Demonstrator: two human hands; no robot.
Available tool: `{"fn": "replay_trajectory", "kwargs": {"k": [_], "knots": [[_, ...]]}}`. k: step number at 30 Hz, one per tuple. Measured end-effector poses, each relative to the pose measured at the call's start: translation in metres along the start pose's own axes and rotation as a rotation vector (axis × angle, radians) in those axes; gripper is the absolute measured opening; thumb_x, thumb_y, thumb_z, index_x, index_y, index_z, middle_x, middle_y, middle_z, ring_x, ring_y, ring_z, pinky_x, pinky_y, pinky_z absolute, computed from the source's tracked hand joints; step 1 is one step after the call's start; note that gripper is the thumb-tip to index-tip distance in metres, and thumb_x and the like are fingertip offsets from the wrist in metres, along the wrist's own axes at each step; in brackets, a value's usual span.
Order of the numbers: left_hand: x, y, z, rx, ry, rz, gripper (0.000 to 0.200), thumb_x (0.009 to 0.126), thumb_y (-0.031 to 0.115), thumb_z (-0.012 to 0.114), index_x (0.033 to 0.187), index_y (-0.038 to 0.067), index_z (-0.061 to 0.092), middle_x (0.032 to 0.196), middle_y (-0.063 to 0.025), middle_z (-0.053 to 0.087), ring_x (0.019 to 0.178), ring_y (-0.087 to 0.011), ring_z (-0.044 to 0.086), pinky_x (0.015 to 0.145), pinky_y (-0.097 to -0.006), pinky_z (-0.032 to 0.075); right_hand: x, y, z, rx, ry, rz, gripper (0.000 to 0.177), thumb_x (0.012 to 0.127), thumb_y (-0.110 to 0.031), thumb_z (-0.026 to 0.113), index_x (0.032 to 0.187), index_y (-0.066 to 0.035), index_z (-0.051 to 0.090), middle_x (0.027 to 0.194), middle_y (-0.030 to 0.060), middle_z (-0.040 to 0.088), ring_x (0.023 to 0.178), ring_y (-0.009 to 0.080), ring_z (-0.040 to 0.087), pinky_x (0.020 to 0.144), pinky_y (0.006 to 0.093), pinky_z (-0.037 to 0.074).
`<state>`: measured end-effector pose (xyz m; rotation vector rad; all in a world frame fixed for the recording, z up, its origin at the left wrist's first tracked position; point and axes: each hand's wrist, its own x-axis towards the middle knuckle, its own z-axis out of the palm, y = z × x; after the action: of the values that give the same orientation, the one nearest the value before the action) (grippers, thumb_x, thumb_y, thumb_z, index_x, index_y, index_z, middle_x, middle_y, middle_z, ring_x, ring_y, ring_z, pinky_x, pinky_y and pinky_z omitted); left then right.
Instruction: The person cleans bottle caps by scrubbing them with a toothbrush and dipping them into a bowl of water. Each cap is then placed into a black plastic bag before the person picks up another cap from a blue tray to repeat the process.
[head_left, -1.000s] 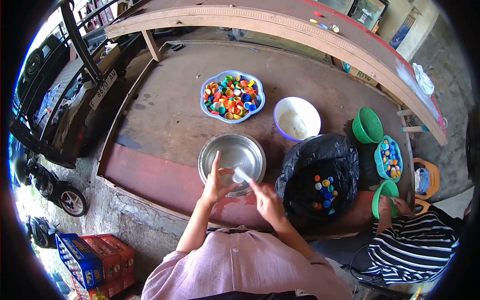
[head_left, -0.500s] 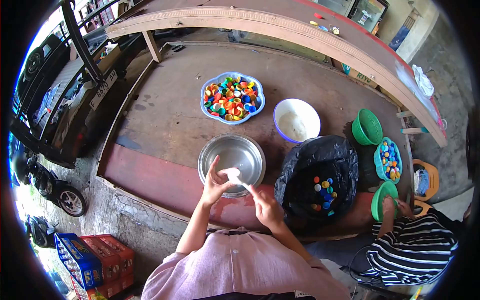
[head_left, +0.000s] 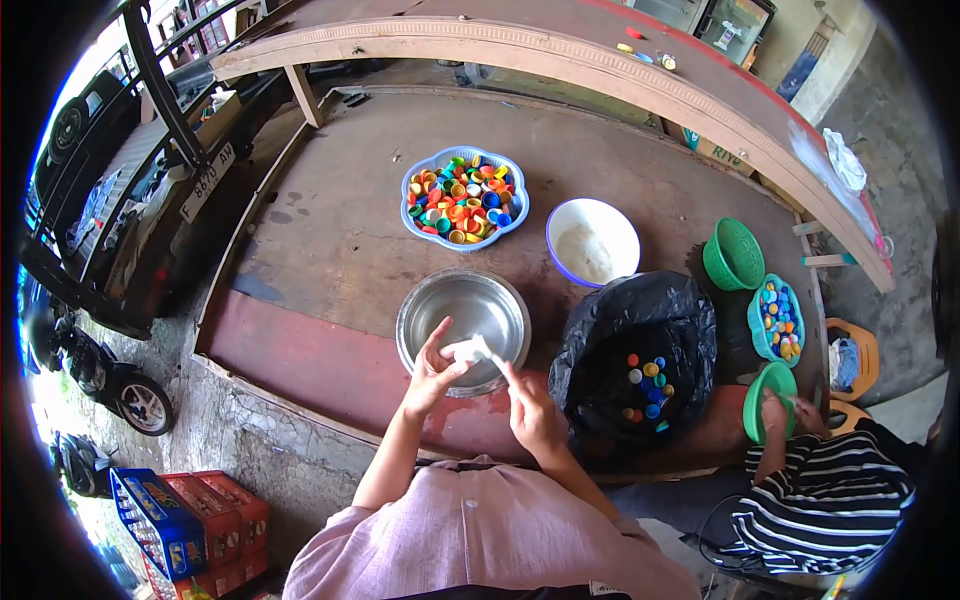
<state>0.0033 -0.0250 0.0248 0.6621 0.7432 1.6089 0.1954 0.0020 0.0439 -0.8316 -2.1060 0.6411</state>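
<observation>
The white piece (head_left: 468, 350) is pinched between both of your hands, just above the near rim of the steel bowl (head_left: 420, 300). It is too small to tell whether it is a cap or a scrap of something soft. Your left hand (head_left: 432, 375) closes on it from the left with thumb and fingertips. Your right hand (head_left: 533, 415) nips its right edge with the fingers drawn tight and the palm empty.

My advice is to work it squarely over the bowl and not at the rim, so anything that drops lands inside. Brace your wrists on the wooden table (head_left: 330, 230) and let the fingertips do the pulling.

The steel bowl looks bare inside apart from a wet shine. Beyond it, the blue scalloped dish (head_left: 408, 205) is heaped with coloured bottle caps (head_left: 465, 195). The white bowl (head_left: 553, 222) to its right holds a pale residue. Just right of your hands, the open black bag (head_left: 640, 310) has a few caps at the bottom. Farther right, one green basket (head_left: 735, 255) looks empty and the teal basket (head_left: 757, 325) holds caps. Another person's hand (head_left: 775, 412) rests in a second green basket (head_left: 760, 385).
</observation>
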Motion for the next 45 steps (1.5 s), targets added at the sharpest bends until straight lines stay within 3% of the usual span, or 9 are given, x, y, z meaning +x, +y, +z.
{"fn": "replay_trajectory", "kwargs": {"k": [14,19,28,30,32,36,40,43,45], "knots": [[-0.002,-0.005,0.007,0.087,0.111,0.008,0.081,0.078,0.004,0.065,0.139,0.000,0.013,0.115,-0.0122,0.055,0.106,-0.0168,0.053,0.095,-0.0295,0.038,-0.003,-0.010,-0.006,-0.095,-0.102,0.112,0.054,0.080,0.001,0.051,0.130,-0.017,0.044,0.075,0.0134,0.053,0.064,0.0308,0.057,0.055,0.0384,0.047],[-0.005,-0.002,0.013,0.342,0.053,0.014,0.036,0.080,-0.004,0.060,0.114,-0.003,0.049,0.113,-0.0092,0.055,0.102,-0.0159,0.054,0.088,-0.0281,0.045,-0.005,0.000,-0.001,-0.067,-0.057,0.111,0.053,0.081,-0.001,0.052,0.130,-0.017,0.044,0.074,0.0140,0.054,0.064,0.0312,0.058,0.056,0.0401,0.046],[-0.008,-0.005,0.025,-0.047,0.263,-0.260,0.027,0.091,0.014,0.050,0.115,0.003,0.049,0.110,-0.0072,0.057,0.100,-0.0165,0.057,0.087,-0.0296,0.047,-0.003,-0.011,-0.013,-0.228,-0.068,0.020,0.053,0.078,-0.001,0.054,0.129,-0.016,0.046,0.075,0.0114,0.052,0.057,0.0283,0.053,0.050,0.0388,0.044],[-0.007,-0.018,0.015,-0.092,0.132,-0.153,0.028,0.093,0.018,0.047,0.118,0.006,0.048,0.111,-0.0069,0.056,0.102,-0.0179,0.055,0.089,-0.0326,0.046,0.004,-0.003,-0.013,-0.233,0.021,0.169,0.054,0.076,0.000,0.055,0.127,-0.017,0.049,0.075,0.0112,0.051,0.060,0.0269,0.054,0.051,0.0384,0.045],[-0.006,-0.023,0.013,-0.188,0.164,-0.118,0.029,0.094,0.019,0.044,0.119,0.005,0.047,0.114,-0.0076,0.054,0.104,-0.0197,0.052,0.091,-0.0373,0.044,0.000,-0.006,-0.010,-0.184,0.076,0.002,0.056,0.074,0.000,0.056,0.127,-0.019,0.049,0.072,0.0095,0.050,0.058,0.0258,0.055,0.050,0.0375,0.046],[-0.006,-0.015,0.021,-0.178,0.147,-0.104,0.032,0.094,0.021,0.042,0.120,0.003,0.046,0.117,-0.0082,0.051,0.107,-0.0209,0.049,0.093,-0.0408,0.040,0.000,-0.016,-0.012,-0.333,-0.093,0.033,0.057,0.075,0.000,0.056,0.127,-0.022,0.049,0.067,0.0069,0.049,0.055,0.0245,0.055,0.047,0.0371,0.045],[-0.005,-0.019,0.016,-0.154,0.176,-0.063,0.032,0.095,0.022,0.041,0.120,0.002,0.045,0.116,-0.0084,0.051,0.105,-0.0211,0.050,0.093,-0.0406,0.040,0.003,-0.011,-0.016,-0.260,0.060,0.145,0.055,0.076,-0.001,0.055,0.126,-0.022,0.050,0.071,0.0065,0.051,0.055,0.0247,0.055,0.048,0.0360,0.046],[-0.005,-0.022,0.016,-0.109,0.197,-0.067,0.035,0.095,0.026,0.041,0.119,0.001,0.045,0.116,-0.0097,0.050,0.104,-0.0219,0.050,0.093,-0.0413,0.040,-0.002,-0.016,-0.018,-0.309,-0.097,-0.153,0.056,0.076,0.001,0.053,0.127,-0.021,0.048,0.075,0.0088,0.051,0.057,0.0277,0.055,0.049,0.0377,0.046],[-0.005,-0.018,0.021,-0.022,0.165,-0.127,0.041,0.095,0.034,0.037,0.118,0.001,0.044,0.114,-0.0111,0.049,0.104,-0.0241,0.049,0.094,-0.0431,0.037,-0.003,-0.011,-0.015,-0.271,-0.050,-0.029,0.052,0.077,0.001,0.053,0.125,-0.018,0.050,0.072,0.0091,0.051,0.058,0.0273,0.055,0.050,0.0374,0.046]]}}
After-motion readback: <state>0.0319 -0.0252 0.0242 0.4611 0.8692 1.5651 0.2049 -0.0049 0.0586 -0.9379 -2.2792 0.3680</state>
